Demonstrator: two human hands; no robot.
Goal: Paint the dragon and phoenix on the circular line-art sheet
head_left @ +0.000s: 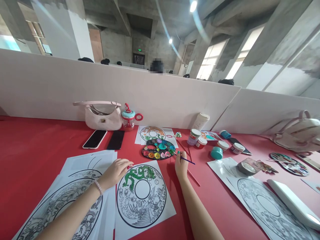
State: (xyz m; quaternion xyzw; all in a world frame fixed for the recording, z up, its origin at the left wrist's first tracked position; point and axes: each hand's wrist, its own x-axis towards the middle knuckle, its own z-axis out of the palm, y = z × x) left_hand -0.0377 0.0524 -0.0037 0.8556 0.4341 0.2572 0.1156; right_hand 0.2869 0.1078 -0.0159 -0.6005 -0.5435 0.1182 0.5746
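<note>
My right hand [181,162] is closed around a thin purple paintbrush [188,160], with its tip end at the right edge of a dark paint palette [157,154] holding several colours. My left hand [115,171] lies flat, fingers together and stretched out, at the upper left edge of a printed sheet [161,218]. On that sheet a ring design shows a dragon [140,175] painted green; the phoenix [147,208] below is only black outline. Under my left forearm lies a stack of larger line-drawing sheets [62,173].
Behind the palette lies a partly coloured sheet [138,138]. Phones [95,139], a pink handbag [103,116] and a drinking cup [128,120] stand at left. Paint jars [193,136], a white bottle [201,121], another drawing [225,168] and a white case [292,203] are at right. A partition [150,90] backs the table.
</note>
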